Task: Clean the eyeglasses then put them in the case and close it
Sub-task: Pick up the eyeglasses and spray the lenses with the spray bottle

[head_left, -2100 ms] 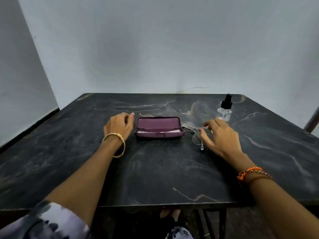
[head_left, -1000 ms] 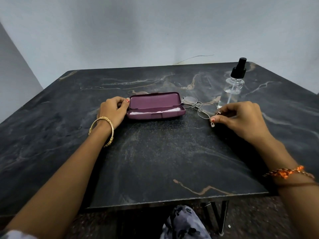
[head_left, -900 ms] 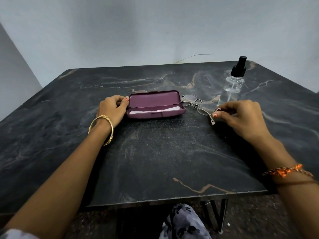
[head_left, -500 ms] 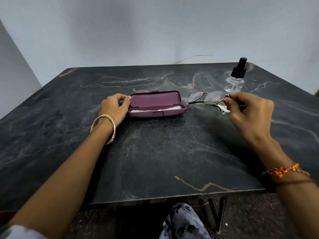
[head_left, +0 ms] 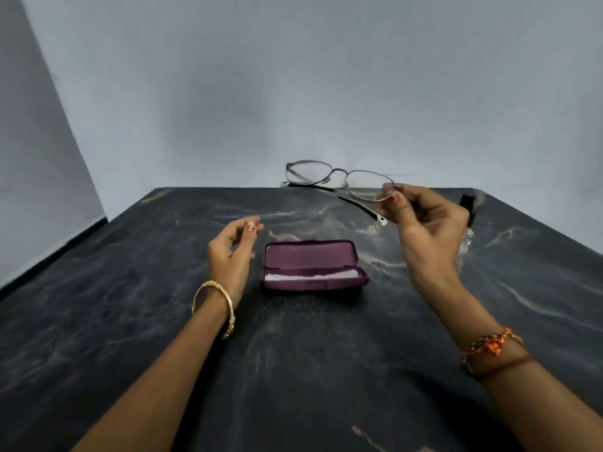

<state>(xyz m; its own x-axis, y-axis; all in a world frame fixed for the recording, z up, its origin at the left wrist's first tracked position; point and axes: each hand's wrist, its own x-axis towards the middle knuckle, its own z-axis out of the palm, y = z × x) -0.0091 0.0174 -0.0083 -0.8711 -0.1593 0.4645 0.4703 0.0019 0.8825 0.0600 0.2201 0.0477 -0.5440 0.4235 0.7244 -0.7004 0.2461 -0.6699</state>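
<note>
Behind right hand [head_left: 427,230] pinching eyeglasses [head_left: 339,179], spray bottle [head_left: 468,210] (half hidden); left hand [head_left: 233,252] loose.

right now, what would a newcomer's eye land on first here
First the eyeglasses, raised above the far edge of the dark marble table and pinched at one lens rim by the right hand. Next the open purple case at mid-table, something white inside, with the left hand hovering open beside it.

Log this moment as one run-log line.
right hand: pinches thin metal-framed eyeglasses, raised | left hand: free | maroon hard case: open on dark marble table
</note>
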